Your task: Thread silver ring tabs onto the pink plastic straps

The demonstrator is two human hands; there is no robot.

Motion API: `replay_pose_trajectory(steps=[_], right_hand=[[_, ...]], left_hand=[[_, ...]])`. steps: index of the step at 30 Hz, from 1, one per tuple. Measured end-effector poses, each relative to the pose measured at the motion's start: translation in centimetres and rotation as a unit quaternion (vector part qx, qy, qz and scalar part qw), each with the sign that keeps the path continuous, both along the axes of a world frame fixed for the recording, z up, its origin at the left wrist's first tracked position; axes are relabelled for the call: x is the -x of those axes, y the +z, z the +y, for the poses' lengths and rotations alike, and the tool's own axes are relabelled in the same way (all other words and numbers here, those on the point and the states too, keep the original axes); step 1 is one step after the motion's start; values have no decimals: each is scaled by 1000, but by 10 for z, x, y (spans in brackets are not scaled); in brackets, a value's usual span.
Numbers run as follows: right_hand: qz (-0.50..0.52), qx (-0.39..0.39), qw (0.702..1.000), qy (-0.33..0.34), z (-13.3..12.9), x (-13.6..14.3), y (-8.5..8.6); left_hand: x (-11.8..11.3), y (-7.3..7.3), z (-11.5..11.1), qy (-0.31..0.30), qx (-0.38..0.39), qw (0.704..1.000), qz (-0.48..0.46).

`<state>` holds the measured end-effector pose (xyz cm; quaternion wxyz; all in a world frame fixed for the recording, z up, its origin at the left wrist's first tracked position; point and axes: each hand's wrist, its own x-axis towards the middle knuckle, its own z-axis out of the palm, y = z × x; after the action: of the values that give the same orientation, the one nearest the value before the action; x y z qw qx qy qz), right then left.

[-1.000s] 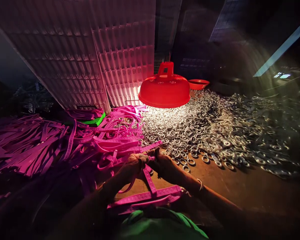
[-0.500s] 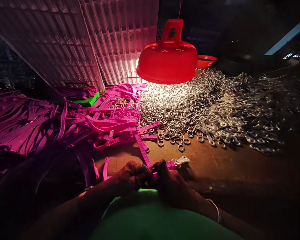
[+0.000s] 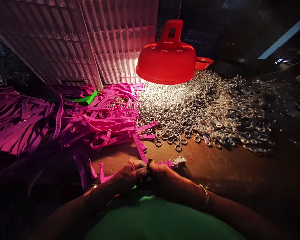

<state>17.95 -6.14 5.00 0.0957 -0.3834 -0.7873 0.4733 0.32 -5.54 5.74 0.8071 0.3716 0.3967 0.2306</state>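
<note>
My left hand (image 3: 133, 170) and my right hand (image 3: 163, 172) meet at the table's near edge, both closed with thumbs close together. A pink strap (image 3: 140, 146) with stitched edges runs down from the pile into the spot where they meet. Beyond my right hand, a pink strap end (image 3: 167, 163) sticks out, carrying a silver snap hook (image 3: 178, 161) on the tabletop. My fingers cover the piece of strap gripped between them. Another short pink strap (image 3: 102, 173) lies just left of my left hand.
Pink straps (image 3: 35, 123) are heaped at left around a green tray (image 3: 88, 99). Metal rings (image 3: 175, 116) and snap hooks (image 3: 255, 133) spread across the back and right. A red lamp (image 3: 166, 63) hangs low over them. Ribbed panels (image 3: 120, 40) stand behind; a red bowl (image 3: 203, 63) sits farther back.
My hands have drawn together, and the pink piece that showed between them is now hidden. My right wrist has shifted left and up. The view has moved slightly.
</note>
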Motion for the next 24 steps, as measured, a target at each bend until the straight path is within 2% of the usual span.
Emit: replay_pose_trajectory(steps=[3, 5, 7, 9, 11, 13, 15, 17, 20, 22, 23, 24], right_hand=[[-36, -25, 999, 11, 12, -6, -6], [-49, -66, 997, 7, 17, -12, -10], [-49, -123, 991, -2, 19, -21, -13], [-52, -184, 981, -9, 18, -31, -19], [-63, -236, 970, -15, 15, -44, -25], [-60, -264, 962, -35, 15, -57, -30], [-37, -261, 961, -90, 18, -72, -33], [-32, -250, 949, -188, 26, -92, -33], [-76, -246, 908, -330, 43, -129, -35], [-121, -248, 874, -401, 53, -157, -42], [-199, -246, 834, -452, 58, -170, -47], [-218, -240, 819, -473, 62, -181, -54]], left_hand=[[-6, -12, 5, -2, -23, 1000, 21], [-9, -22, 7, -23, -103, 992, 68], [-12, -31, 10, -57, -244, 955, 160], [-15, -38, 12, -86, -376, 888, 250], [-18, -44, 13, -108, -444, 841, 289], [-18, -50, 12, -116, -464, 831, 283], [-13, -55, 14, -89, -472, 835, 268], [-1, -61, 20, -31, -481, 837, 258], [26, -61, 36, 42, -472, 828, 299], [44, -52, 45, 41, -441, 825, 351], [51, -45, 49, 23, -428, 823, 373], [56, -38, 51, -1, -425, 818, 388]])
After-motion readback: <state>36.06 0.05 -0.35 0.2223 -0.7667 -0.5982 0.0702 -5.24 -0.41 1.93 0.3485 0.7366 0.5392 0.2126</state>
